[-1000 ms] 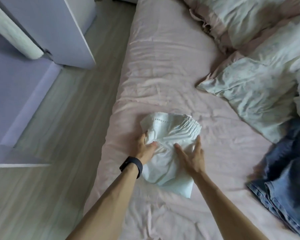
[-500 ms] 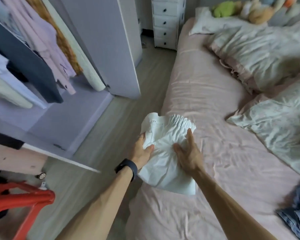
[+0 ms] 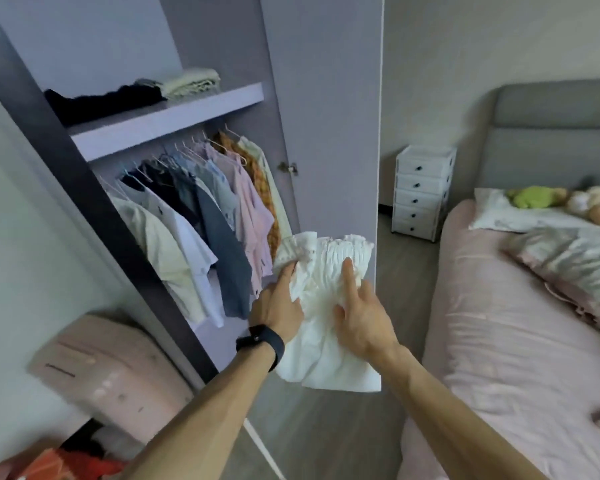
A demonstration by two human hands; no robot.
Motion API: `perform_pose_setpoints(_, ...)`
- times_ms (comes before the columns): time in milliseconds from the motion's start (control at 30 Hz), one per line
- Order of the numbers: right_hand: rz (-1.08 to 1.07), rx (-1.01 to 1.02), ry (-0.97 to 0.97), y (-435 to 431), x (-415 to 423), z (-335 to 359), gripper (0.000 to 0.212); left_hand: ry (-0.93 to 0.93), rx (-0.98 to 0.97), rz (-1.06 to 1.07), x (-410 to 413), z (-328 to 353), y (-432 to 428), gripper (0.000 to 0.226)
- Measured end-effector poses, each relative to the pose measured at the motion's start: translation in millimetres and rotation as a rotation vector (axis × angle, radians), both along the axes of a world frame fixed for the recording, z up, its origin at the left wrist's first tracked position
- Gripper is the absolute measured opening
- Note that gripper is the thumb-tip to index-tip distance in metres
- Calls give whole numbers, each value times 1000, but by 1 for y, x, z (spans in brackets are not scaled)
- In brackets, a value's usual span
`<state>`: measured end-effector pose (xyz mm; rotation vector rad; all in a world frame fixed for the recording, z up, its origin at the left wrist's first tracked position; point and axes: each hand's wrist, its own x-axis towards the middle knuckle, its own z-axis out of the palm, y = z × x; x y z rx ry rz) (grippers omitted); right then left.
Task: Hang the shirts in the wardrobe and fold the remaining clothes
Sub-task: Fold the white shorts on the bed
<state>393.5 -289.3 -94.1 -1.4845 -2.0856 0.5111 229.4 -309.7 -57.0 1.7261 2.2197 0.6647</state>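
My left hand (image 3: 278, 308) grips the folded white garment (image 3: 326, 362), my right hand (image 3: 359, 318) flat on top (wardrobe (image 3: 167, 121) open ahead).

We log the garment (image 3: 326, 341) as thin white cloth, matt, puckered along its gathered edge. The wardrobe door (image 3: 326, 116) and shelf (image 3: 167, 123) read as smooth painted board with a dull lilac finish. The hanging shirts (image 3: 222, 230) are soft woven cloth. The sheet (image 3: 499, 341) is pink cloth, creased, faintly satiny. The headboard (image 3: 551, 133) is matt grey upholstery. The wristband (image 3: 267, 342) looks black and smooth, possibly rubber; we cannot be sure.
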Motion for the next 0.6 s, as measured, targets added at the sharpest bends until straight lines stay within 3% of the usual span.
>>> perform_pose_setpoints(300, -47, 285, -229, 123, -83, 122, 80, 243, 160, 110, -46, 104, 110, 78)
perform_pose_setpoints(600, 130, 568, -123, 351, -193, 220, 83, 357, 321, 358, -144, 202, 302, 86)
